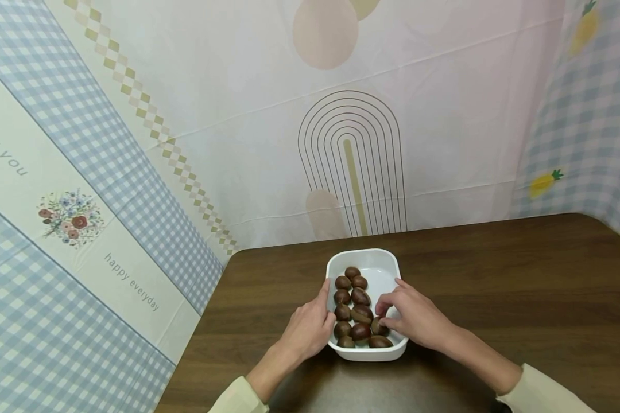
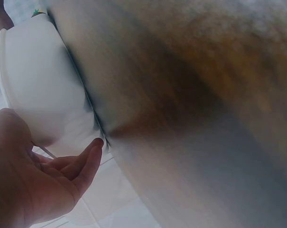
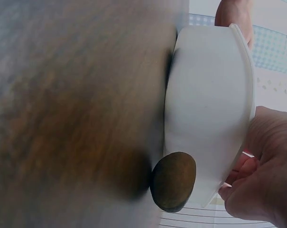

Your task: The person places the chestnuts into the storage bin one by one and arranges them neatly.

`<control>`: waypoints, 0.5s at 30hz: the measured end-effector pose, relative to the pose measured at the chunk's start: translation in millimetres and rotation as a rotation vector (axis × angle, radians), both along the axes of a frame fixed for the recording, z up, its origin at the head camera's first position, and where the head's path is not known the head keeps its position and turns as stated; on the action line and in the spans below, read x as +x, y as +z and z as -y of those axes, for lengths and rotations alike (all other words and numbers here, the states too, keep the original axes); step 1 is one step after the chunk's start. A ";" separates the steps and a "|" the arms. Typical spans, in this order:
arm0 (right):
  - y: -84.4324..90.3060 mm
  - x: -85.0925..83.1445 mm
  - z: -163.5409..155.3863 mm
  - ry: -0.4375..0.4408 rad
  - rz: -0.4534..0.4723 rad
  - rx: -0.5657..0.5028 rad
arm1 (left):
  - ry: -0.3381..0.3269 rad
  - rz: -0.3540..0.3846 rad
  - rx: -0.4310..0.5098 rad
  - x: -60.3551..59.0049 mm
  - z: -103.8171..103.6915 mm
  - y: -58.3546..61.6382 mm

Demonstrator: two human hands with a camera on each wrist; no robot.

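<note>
From the head view, a white dish (image 1: 369, 269) of brown chestnuts (image 1: 360, 297) stands on the dark wooden surface (image 1: 496, 275), in front of a patterned cloth backdrop (image 1: 237, 115). The left hand (image 1: 310, 327) rests against the dish's left rim, fingers fairly straight, gripping nothing. The right hand (image 1: 413, 315) reaches over the right rim, fingertips curled in a pinching grip around one chestnut near the front.

The left wrist view shows the left hand (image 2: 34, 180) open, fingers relaxed, just beside the dish (image 2: 39, 80).

The right wrist view shows the dish's outer wall (image 3: 205, 109), one chestnut (image 3: 174, 180) on the surface against it, and the right hand (image 3: 262, 175) curled over the rim.
</note>
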State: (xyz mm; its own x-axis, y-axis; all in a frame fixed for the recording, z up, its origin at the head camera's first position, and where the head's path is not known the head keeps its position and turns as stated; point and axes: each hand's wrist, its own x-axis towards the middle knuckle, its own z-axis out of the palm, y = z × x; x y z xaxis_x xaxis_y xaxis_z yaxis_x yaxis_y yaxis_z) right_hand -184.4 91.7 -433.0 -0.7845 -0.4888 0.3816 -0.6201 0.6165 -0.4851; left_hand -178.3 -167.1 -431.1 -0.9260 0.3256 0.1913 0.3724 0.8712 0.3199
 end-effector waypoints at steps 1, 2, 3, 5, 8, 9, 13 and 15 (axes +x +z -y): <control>-0.7 -0.3 -0.6 0.011 0.015 -0.027 | -0.001 0.000 0.001 0.0 0.1 0.0; -1.3 -0.8 -1.7 0.029 0.022 -0.056 | -0.001 0.001 0.002 0.0 0.1 0.1; -1.4 -0.9 -2.9 0.042 0.036 -0.096 | -0.001 0.001 0.002 0.0 0.1 0.1; -1.5 -1.5 -6.5 0.057 0.084 -0.183 | 0.000 0.002 0.003 0.3 0.1 0.4; -0.1 -4.2 -13.0 0.062 0.180 -0.343 | 0.004 0.004 0.005 0.4 0.0 0.7; 0.7 -5.1 -15.3 0.055 0.215 -0.397 | 0.004 0.005 0.007 0.4 0.0 0.7; 3.3 -9.2 -25.4 0.055 0.322 -0.604 | 0.001 0.007 0.010 0.3 0.3 0.7; 3.7 -10.2 -30.6 0.049 0.340 -0.678 | -0.001 0.007 0.010 0.2 0.5 0.5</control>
